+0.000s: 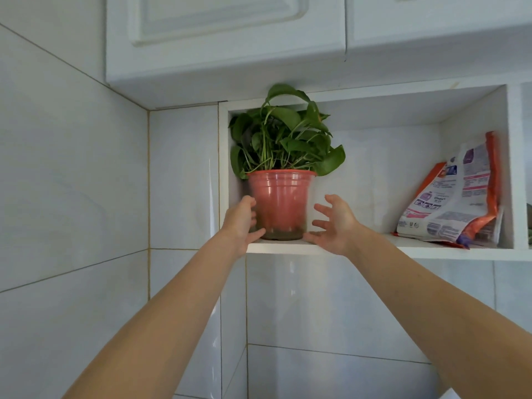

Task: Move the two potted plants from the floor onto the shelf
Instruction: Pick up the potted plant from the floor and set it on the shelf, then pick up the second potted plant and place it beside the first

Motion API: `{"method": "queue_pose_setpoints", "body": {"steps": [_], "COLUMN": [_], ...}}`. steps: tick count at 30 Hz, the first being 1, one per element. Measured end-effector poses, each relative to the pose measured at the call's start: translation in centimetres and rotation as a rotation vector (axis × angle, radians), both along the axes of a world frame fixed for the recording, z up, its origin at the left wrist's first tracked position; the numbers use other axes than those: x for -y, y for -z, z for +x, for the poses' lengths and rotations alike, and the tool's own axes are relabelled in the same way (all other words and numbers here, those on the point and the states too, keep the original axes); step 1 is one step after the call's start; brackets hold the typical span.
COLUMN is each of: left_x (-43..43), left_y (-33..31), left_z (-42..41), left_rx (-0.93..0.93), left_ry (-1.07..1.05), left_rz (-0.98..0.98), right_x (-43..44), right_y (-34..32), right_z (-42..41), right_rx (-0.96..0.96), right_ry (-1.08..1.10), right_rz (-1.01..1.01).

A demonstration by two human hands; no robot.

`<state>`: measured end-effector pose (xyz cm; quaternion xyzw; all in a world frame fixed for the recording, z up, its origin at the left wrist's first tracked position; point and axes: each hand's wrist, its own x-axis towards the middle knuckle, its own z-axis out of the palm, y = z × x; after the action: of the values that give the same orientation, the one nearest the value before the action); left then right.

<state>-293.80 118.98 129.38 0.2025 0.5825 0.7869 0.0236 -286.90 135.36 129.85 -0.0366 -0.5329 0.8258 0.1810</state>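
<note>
Two bare forearms reach up from the bottom of the frame toward a white shelf (288, 249) set into a tiled wall beneath white cupboards (230, 38). On the left end of that shelf stands an upright potted plant (280, 203): a translucent reddish plastic pot with dark soil showing at its base and broad green leaves that rise to the top of the recess. The left hand (240, 223) lies against the pot's left side with its fingers curled round it, thumb near the base; whether it presses or merely touches is hard to tell through the motion blur. The right hand (334, 223) is spread wide, fingers apart, just beside the pot's right side and seemingly clear of it. Farther right on the same shelf, well apart from the pot, a printed white and orange bag (454, 197) leans against the side wall.
</note>
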Motion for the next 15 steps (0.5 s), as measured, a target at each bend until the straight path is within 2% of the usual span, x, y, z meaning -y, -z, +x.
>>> {"method": "queue_pose_setpoints", "body": {"steps": [3, 6, 12, 15], "left_x": [1.5, 3.0, 5.4, 6.8], "left_y": [0.3, 0.8, 3.8, 6.6], "left_z": [2.0, 5.1, 14.5, 20.4], "left_rx": [-0.023, -0.029, -0.118, -0.166], "left_ry": [-0.042, -0.09, -0.289, -0.372], "left_rz": [-0.098, -0.215, -0.642, -0.841], "right_x": [0.6, 1.7, 5.1, 7.3], "right_y": [0.7, 1.4, 4.7, 7.4], "right_z": [1.5, 3.8, 11.2, 15.1], "right_rx": [-0.01, 0.023, 0.235, 0.269], "right_ry": [0.087, 0.059, -0.155, -0.241], "right_rz": [0.069, 0.244, 1.015, 1.309]}}
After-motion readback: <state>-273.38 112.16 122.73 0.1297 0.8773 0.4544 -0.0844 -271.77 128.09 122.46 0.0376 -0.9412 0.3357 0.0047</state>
